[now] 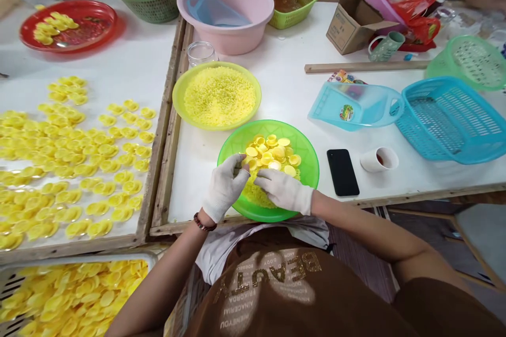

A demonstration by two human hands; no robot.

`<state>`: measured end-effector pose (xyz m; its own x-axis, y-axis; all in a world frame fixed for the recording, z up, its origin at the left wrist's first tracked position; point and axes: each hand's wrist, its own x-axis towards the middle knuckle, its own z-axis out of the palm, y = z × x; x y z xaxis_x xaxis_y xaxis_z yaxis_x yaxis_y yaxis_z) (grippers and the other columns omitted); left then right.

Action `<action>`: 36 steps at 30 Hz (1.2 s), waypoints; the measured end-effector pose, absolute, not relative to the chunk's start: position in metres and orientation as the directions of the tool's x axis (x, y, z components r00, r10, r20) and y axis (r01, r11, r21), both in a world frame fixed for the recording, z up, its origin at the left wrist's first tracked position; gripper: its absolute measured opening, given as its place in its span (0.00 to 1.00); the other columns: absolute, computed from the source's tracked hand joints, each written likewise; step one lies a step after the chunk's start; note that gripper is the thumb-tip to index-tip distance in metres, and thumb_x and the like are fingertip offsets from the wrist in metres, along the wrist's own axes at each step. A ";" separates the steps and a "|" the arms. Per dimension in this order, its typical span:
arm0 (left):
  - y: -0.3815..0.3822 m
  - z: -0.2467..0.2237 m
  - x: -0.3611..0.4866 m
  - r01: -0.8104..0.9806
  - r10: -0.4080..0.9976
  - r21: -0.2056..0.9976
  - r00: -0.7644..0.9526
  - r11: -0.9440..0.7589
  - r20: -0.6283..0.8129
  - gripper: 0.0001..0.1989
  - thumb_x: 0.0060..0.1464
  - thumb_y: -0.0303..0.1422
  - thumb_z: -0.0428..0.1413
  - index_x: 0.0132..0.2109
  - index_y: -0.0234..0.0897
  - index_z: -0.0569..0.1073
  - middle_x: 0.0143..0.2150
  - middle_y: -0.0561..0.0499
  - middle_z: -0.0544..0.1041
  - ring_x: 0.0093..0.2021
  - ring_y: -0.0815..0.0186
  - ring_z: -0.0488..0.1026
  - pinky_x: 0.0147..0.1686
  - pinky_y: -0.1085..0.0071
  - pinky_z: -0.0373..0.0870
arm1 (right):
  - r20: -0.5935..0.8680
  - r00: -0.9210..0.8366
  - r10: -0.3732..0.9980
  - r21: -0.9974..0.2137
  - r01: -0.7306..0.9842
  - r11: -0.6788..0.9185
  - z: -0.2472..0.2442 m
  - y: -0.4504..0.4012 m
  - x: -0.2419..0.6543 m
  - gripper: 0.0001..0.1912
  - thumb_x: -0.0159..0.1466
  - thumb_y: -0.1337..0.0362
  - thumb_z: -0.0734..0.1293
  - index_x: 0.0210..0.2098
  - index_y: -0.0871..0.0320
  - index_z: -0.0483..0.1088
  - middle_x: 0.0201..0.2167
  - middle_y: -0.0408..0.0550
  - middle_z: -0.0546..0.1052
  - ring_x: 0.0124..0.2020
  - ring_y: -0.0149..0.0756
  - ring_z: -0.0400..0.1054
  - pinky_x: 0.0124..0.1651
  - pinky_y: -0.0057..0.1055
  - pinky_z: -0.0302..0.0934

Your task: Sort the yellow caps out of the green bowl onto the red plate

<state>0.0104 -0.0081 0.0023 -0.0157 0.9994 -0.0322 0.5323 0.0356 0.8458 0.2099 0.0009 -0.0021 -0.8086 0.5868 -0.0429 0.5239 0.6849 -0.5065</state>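
A green bowl (307,142) stands at the table's front edge, with small round yellow plastic cups (279,151) and finer yellow pieces (256,195) inside. Both of my hands wear white gloves with some fingertips bare. My left hand (227,184) is over the bowl's left side, thumb and forefinger brought together; whatever is between them is too small to make out. Over the bowl's front right, my right hand (283,189) has its fingers stretched out towards the left one, just above the fine pieces. Its thumb is mostly hidden. Behind stands a yellow bowl (177,97) heaped with fine yellow pieces.
Rows of yellow cups (95,150) cover the table on the left, beyond a wooden rail (162,179). To the right lie a black phone (342,172), a paper cup (377,160), a blue scoop (356,108) and a blue basket (454,121). A pink basin (229,37) stands behind.
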 end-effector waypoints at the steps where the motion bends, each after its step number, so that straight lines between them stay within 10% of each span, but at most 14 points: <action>1: -0.008 0.001 0.011 0.487 0.998 0.871 -0.037 0.056 -0.044 0.19 0.62 0.43 0.54 0.53 0.36 0.76 0.47 0.44 0.82 0.42 0.59 0.79 0.45 0.65 0.76 | -0.088 -0.824 0.559 -0.427 0.538 0.726 -0.006 0.003 0.202 0.14 0.65 0.72 0.63 0.49 0.63 0.73 0.49 0.62 0.75 0.48 0.50 0.69 0.53 0.48 0.65; 11: 0.000 -0.008 0.016 0.411 0.982 0.902 0.065 0.134 -0.176 0.16 0.57 0.39 0.54 0.47 0.34 0.77 0.39 0.45 0.80 0.37 0.59 0.78 0.42 0.62 0.77 | -0.192 -0.616 0.764 -0.657 0.659 0.366 -0.011 0.016 0.203 0.17 0.74 0.59 0.59 0.29 0.57 0.65 0.25 0.43 0.71 0.27 0.32 0.64 0.32 0.30 0.58; 14: 0.002 -0.009 0.022 0.389 0.962 0.906 0.139 0.165 -0.235 0.13 0.55 0.38 0.54 0.41 0.35 0.78 0.37 0.45 0.79 0.35 0.59 0.77 0.41 0.61 0.78 | -0.246 -0.379 0.892 -0.960 0.223 -0.169 0.006 0.019 0.208 0.22 0.72 0.47 0.59 0.28 0.54 0.59 0.21 0.37 0.63 0.19 0.27 0.57 0.23 0.26 0.51; 16: 0.001 -0.008 0.029 0.271 0.921 0.924 0.207 0.270 -0.330 0.13 0.53 0.39 0.56 0.39 0.34 0.78 0.35 0.46 0.78 0.33 0.61 0.77 0.39 0.62 0.79 | -0.313 -0.292 0.904 -0.914 -0.165 -0.370 0.016 0.020 0.203 0.24 0.66 0.41 0.65 0.29 0.54 0.59 0.20 0.34 0.61 0.16 0.24 0.52 0.19 0.25 0.44; 21: -0.004 -0.004 0.044 0.040 0.828 0.881 0.322 0.472 -0.458 0.16 0.47 0.41 0.62 0.38 0.32 0.77 0.36 0.48 0.77 0.33 0.63 0.77 0.39 0.62 0.81 | -0.205 -0.091 0.974 -0.844 -0.488 -0.223 0.020 0.023 0.183 0.27 0.60 0.39 0.71 0.28 0.54 0.60 0.20 0.35 0.63 0.17 0.25 0.58 0.19 0.24 0.51; 36: -0.008 0.006 0.030 0.007 0.913 0.922 0.133 0.387 -0.384 0.20 0.49 0.41 0.65 0.45 0.32 0.76 0.38 0.48 0.78 0.34 0.65 0.77 0.40 0.65 0.80 | -0.206 -0.150 0.967 -0.925 -0.292 -0.242 0.019 0.012 0.212 0.25 0.65 0.43 0.69 0.27 0.54 0.59 0.19 0.34 0.61 0.15 0.23 0.51 0.17 0.25 0.42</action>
<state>0.0300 -0.0083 0.0061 0.1333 0.9135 -0.3845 0.0073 0.3870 0.9220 0.2115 0.0124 0.0191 -0.1500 0.9671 -0.2057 -0.2921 -0.2421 -0.9252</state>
